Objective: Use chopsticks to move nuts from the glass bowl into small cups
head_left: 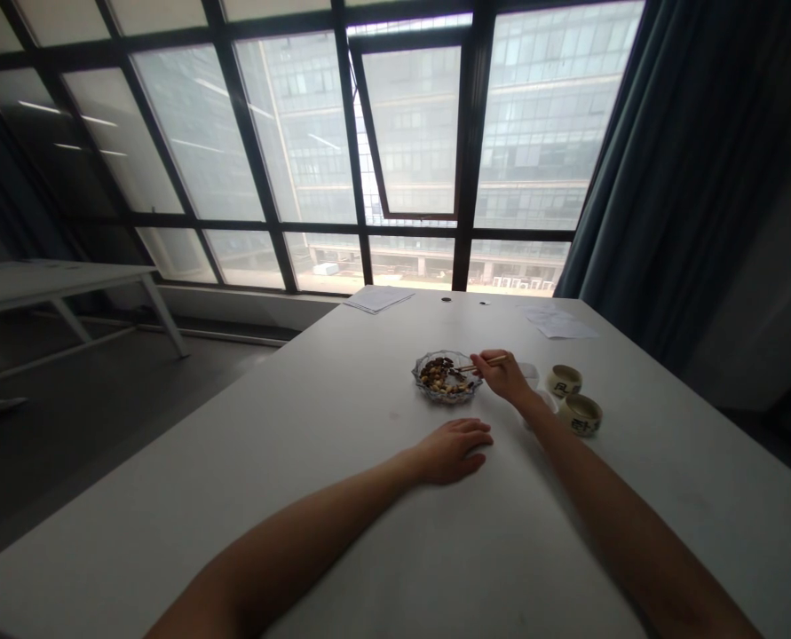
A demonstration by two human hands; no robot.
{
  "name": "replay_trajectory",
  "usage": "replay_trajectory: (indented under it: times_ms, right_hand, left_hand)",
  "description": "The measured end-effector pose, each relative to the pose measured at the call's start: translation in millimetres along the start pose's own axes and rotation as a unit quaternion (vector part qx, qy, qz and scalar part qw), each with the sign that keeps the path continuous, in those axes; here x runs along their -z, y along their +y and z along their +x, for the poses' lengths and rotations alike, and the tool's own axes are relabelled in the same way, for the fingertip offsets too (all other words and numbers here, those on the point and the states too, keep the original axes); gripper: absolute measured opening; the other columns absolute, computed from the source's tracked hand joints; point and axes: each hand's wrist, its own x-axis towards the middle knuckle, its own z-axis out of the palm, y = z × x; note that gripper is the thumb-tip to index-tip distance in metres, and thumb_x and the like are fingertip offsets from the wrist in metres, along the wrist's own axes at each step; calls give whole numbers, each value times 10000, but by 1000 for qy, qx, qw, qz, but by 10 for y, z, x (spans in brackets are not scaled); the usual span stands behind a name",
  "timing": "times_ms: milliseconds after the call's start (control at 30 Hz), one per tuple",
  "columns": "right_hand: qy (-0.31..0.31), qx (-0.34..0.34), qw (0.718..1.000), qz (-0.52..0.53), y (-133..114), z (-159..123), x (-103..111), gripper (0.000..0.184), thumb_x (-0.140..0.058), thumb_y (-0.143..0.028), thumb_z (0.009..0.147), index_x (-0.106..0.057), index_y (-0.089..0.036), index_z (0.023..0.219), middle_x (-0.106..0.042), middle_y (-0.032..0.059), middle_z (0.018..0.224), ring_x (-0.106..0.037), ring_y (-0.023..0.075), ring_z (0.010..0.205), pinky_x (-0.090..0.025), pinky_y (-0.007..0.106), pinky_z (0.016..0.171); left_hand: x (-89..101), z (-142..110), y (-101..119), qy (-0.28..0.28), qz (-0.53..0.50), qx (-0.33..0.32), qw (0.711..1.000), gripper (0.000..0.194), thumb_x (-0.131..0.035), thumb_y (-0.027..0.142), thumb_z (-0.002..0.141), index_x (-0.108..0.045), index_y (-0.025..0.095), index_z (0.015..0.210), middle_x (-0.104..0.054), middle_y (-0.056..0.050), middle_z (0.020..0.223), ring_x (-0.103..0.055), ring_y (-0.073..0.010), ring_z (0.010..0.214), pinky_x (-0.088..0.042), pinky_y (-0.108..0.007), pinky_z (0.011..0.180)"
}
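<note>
My right hand point(500, 377) is closed around a pair of chopsticks point(470, 366), whose tips reach into a clear glass bowl point(424, 390) with a scalloped rim. Inside the bowl lies a mix of small brown and tan pieces point(443, 374) that look like nuts or beans. Whether the tips pinch a piece is too small to tell. My left hand point(454, 450) rests flat on the table in front of the bowl, fingers stretched out and holding nothing. Behind my right wrist, a clear container point(528, 374) is partly hidden.
Two cream cups with dark characters, a farther one point(564, 382) and a nearer one point(580, 415), stand right of my right wrist. Papers point(380, 299) lie at the white table's far left corner, with more sheets point(560, 321) at the far right. A tilted window point(412, 133) is beyond.
</note>
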Motion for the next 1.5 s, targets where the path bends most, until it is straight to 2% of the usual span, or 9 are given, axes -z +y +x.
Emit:
replay_trajectory:
  times_ms: [200, 333, 467, 600, 767, 967, 1133, 1300, 1500]
  right_hand:
    - [22, -12, 999, 35, -58, 53, 48, 528, -625, -640, 891, -613, -212, 580, -700, 96, 596, -752, 269, 631, -565, 291, 538]
    - [71, -37, 993, 88, -200, 157, 268, 536, -704, -683, 817, -660, -186, 621, -734, 116, 665, -769, 290, 657, -613, 315, 557]
    - [126, -66, 986, 86, -434, 193, 690, 444, -781, -586, 809, -694, -172, 674, -763, 118, 725, -767, 266, 633, -654, 334, 584]
    - [179, -150, 972, 31, -569, 140, 1112, 323, -764, -429, 882, -700, -163, 709, -761, 129, 717, -761, 236, 605, -653, 299, 548]
    - [178, -204, 963, -14, -506, 102, 1319, 215, -790, -274, 866, -691, -122, 750, -760, 140, 732, -755, 230, 579, -651, 285, 540]
    - [136, -220, 964, -55, -500, 119, 1300, 242, -762, -237, 876, -663, -159, 669, -739, 110, 664, -754, 235, 597, -654, 310, 557]
    - [156, -170, 973, -9, -510, 138, 1201, 262, -791, -348, 862, -684, -193, 679, -742, 94, 654, -756, 241, 609, -660, 333, 578]
    - [105, -111, 982, 112, -495, 171, 776, 360, -798, -502, 830, -732, -158, 747, -762, 110, 694, -764, 244, 632, -650, 311, 586]
    - [10, -58, 991, 118, -217, 141, 214, 532, -745, -667, 790, -712, -149, 675, -738, 119, 629, -762, 265, 620, -622, 302, 558]
  left_hand:
    - [11, -2, 7, -1, 3, 2, 1000, 363, -594, 280, 961, -625, 218, 1317, -577, -94, 1469, -517, -266, 1384, -374, -393, 1199]
    - [9, -1, 3, -4, 3, 5, 1000, 365, -605, 280, 958, -627, 222, 1318, -581, -93, 1467, -519, -271, 1383, -379, -401, 1195]
    - [10, 3, 5, -5, 1, 8, 1000, 369, -608, 280, 960, -626, 216, 1323, -578, -98, 1470, -520, -274, 1382, -381, -403, 1195]
    - [18, 3, 11, -8, -1, 8, 1000, 369, -612, 274, 957, -627, 219, 1321, -583, -94, 1465, -520, -271, 1381, -384, -401, 1195]
    - [21, -4, 3, -9, 1, 10, 1000, 371, -610, 265, 957, -625, 224, 1326, -580, -92, 1467, -513, -265, 1390, -376, -400, 1202]
    - [18, -2, 1, -10, 4, 12, 1000, 372, -600, 276, 967, -619, 230, 1336, -574, -89, 1474, -505, -267, 1397, -377, -410, 1203]
    - [18, -2, -1, -9, 1, 7, 1000, 372, -593, 285, 971, -615, 226, 1339, -575, -91, 1472, -501, -264, 1399, -372, -405, 1207]
    - [16, 7, -4, -7, 2, 5, 1000, 369, -598, 277, 963, -620, 221, 1327, -577, -94, 1469, -512, -268, 1388, -376, -409, 1203]
    - [13, 13, 4, -2, 5, -1, 1000, 359, -596, 280, 964, -622, 225, 1318, -583, -96, 1459, -518, -265, 1381, -383, -399, 1195]
